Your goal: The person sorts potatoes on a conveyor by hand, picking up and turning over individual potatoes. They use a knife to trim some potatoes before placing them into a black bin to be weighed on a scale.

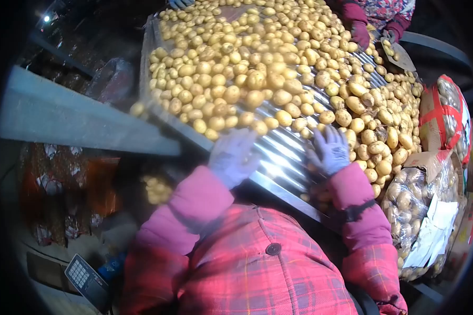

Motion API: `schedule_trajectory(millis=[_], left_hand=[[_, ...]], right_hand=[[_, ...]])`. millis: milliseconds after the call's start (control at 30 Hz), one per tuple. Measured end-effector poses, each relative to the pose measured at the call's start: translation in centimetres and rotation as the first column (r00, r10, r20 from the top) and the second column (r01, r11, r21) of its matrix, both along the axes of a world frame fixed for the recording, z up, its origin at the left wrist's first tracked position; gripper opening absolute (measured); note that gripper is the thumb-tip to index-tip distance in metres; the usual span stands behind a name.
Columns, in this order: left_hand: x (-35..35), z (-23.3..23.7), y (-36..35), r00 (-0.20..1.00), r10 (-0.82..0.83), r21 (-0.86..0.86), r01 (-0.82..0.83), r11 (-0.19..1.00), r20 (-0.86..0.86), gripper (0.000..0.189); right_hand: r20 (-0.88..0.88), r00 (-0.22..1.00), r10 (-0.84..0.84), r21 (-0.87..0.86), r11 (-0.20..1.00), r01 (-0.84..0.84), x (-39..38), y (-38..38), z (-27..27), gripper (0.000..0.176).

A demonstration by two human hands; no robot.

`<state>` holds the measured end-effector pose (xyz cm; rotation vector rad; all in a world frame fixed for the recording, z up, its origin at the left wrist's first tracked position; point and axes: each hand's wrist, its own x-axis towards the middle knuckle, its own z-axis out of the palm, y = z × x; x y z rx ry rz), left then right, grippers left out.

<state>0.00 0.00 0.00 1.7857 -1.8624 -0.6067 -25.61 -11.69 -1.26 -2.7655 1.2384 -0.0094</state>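
Many yellow potatoes point(257, 80) lie spread over a metal roller table point(283, 152) in front of me. My left hand point(233, 157), in a pale lavender glove, is over the table's near edge, close to the nearest potatoes. It is slightly blurred, with fingers stretched out and nothing visible in them. My right hand point(331, 151), in a matching glove, is over the rollers beside the potato pile on the right. Its fingers are spread, the tips close to potatoes; what lies under the palm is hidden. Bare shiny rollers show between my hands.
Bagged potatoes point(404, 202) stand at right, with white papers point(433, 231) on them; another netted bag point(446, 113) is behind. Across the table a person's maroon-gloved hand point(360, 34) is near a scoop-like plate point(399, 55). A grey beam point(84, 115) crosses at left, above a keypad device point(86, 278).
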Motion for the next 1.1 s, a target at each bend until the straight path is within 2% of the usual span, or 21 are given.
schedule_trajectory(millis=[67, 100, 167, 200, 233, 300, 367, 400, 433, 500, 533, 567, 600, 633, 700, 733, 800, 833, 900, 967, 1100], left_hand=[[-0.7, -0.3, -0.5, 0.985, -0.102, -0.012, 0.105, 0.994, 0.141, 0.059], [-2.3, -1.3, -2.8, 0.987, -0.098, -0.055, 0.106, 0.993, 0.127, 0.059], [-1.6, -2.2, -3.8, 0.923, -0.057, -0.147, 0.121, 0.982, 0.382, 0.056], [-1.0, -1.1, -4.7, 0.916, -0.056, -0.026, 0.072, 0.997, 0.398, 0.053], [-0.3, -1.8, -5.4, 0.918, -0.057, -0.025, 0.072, 0.997, 0.393, 0.053], [2.2, -3.6, -6.5, 0.819, 0.071, -0.159, 0.025, 0.987, 0.569, 0.051], [3.2, -3.6, -7.4, 0.789, 0.124, -0.182, -0.016, 0.983, 0.601, 0.051], [3.6, -3.2, -7.9, 0.754, 0.177, -0.203, -0.059, 0.977, 0.633, 0.05], [4.1, -2.9, -8.4, 0.752, 0.177, -0.203, -0.059, 0.977, 0.635, 0.05], [5.4, -2.0, -8.9, 0.769, 0.254, -0.077, -0.259, 0.963, 0.587, 0.05], [6.5, -2.4, -8.5, 0.743, 0.344, -0.197, -0.283, 0.939, 0.574, 0.045], [7.2, -2.9, -8.7, 0.737, 0.354, -0.198, -0.294, 0.935, 0.576, 0.045], [7.8, -2.7, -8.9, 0.766, 0.333, -0.231, -0.244, 0.942, 0.55, 0.042], [7.8, -1.0, -9.0, 0.791, 0.308, -0.261, -0.194, 0.946, 0.528, 0.039], [5.5, 1.1, -10.2, 0.909, 0.31, -0.164, -0.273, 0.948, 0.278, 0.035], [4.3, 1.3, -10.9, 0.945, 0.316, -0.072, -0.31, 0.948, 0.09, 0.033], [2.3, 0.3, -12.4, 0.943, 0.212, 0.069, -0.236, 0.969, 0.257, 0.032], [1.4, 0.1, -13.1, 0.941, 0.219, 0.071, -0.244, 0.967, 0.256, 0.032], [0.0, -0.7, -14.2, 0.867, 0.271, 0.014, -0.304, 0.953, 0.418, 0.035], [-0.4, -1.9, -14.4, 0.901, 0.257, 0.078, -0.301, 0.95, 0.35, 0.04], [0.0, -1.6, -14.4, 0.955, 0.242, 0.21, -0.275, 0.938, 0.171, 0.051]], right_hand=[[-0.066, 0.998, -0.022, -0.097, 0.995, 0.015, 1.9, 1.1, -1.1, 0.074], [-0.008, 0.999, -0.044, -0.12, 0.992, 0.043, 1.6, -0.2, -1.5, 0.077], [-0.031, 0.995, -0.092, -0.107, 0.99, 0.088, 4.0, 0.5, -2.7, 0.077], [-0.036, 0.994, -0.102, -0.063, 0.993, 0.1, 4.9, 0.7, -2.7, 0.075], [-0.053, 0.992, -0.111, -0.025, 0.994, 0.11, 5.3, 0.6, -2.5, 0.073], [-0.092, 0.992, -0.089, 0.012, 0.996, 0.09, 6.4, 0.6, -1.4, 0.07], [0.068, 0.998, -0.013, 0.061, 0.998, 0.009, 6.4, 0.5, -2.0, 0.067], [-0.005, 1.0, 0.002, 0.138, 0.99, -0.001, 6.9, 0.6, -0.6, 0.064], [-0.049, 0.997, 0.051, 0.231, 0.972, -0.039, 7.2, 0.5, 0.6, 0.064], [0.224, 0.949, 0.22, 0.312, 0.907, -0.284, 6.2, -1.7, -0.4, 0.052], [0.337, 0.925, 0.175, 0.323, 0.902, -0.288, 6.0, -3.1, 0.6, 0.043], [0.443, 0.887, 0.129, 0.334, 0.895, -0.297, 6.0, -4.5, 1.8, 0.035], [0.52, 0.847, 0.111, 0.171, 0.958, -0.23, 6.6, -5.8, 2.9, 0.024], [0.402, 0.914, -0.056, 0.295, 0.953, -0.071, 6.9, -6.9, 3.9, 0.038], [0.183, 0.982, -0.044, 0.194, 0.981, 0.008, 7.9, -9.6, 2.4, 0.047], [0.189, 0.982, -0.026, 0.199, 0.98, -0.012, 8.7, -9.6, 1.5, 0.047], [0.197, 0.979, -0.059, 0.198, 0.98, 0.019, 10.0, -9.7, -0.4, 0.056], [0.197, 0.979, -0.051, 0.2, 0.98, 0.011, 10.1, -10.2, -1.4, 0.056], [0.375, 0.925, -0.056, 0.253, 0.967, -0.044, 9.9, -11.2, -2.8, 0.061], [0.447, 0.892, -0.074, 0.27, 0.961, -0.056, 9.3, -11.7, -3.4, 0.059], [0.277, 0.953, -0.121, 0.316, 0.948, 0.029, 9.5, -11.9, -0.7, 0.058]])
